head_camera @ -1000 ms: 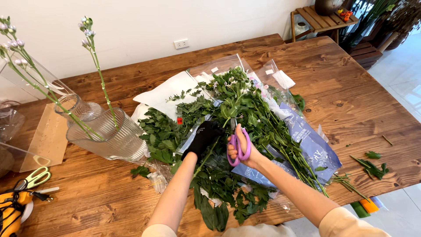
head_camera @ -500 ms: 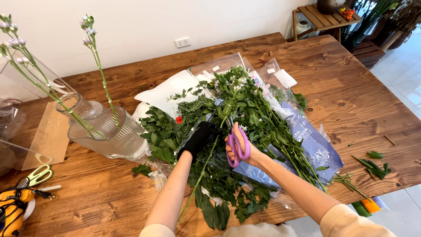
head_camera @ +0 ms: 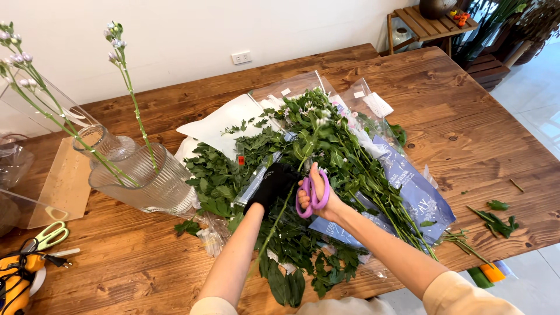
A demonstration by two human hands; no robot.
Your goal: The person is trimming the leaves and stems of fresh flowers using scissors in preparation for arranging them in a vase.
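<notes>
knotty matt wood table [head_camera: 461, 134], ribbed clear glass vase [head_camera: 149, 181], glossy plastic-handled scissors [head_camera: 313, 195].

The scissors' [head_camera: 313, 193] blades are hidden among the leafy stems [head_camera: 326, 151]. The black-gloved left hand's [head_camera: 273, 185] fingertips disappear into foliage. At the lower left edge, a yellow tool [head_camera: 14, 283] is cut off; the upper-right plants too.

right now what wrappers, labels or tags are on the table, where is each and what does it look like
Blue printed flower sleeve: right of the right hand, under the stems; crinkled, blue with white print.
Clear plastic wrap: far side of the greenery, transparent with small white stickers.
White label: on clear wrap at the far right of the bunch; tilted rectangle.
White paper sheet: behind the leaves, left of centre; plain.
</notes>
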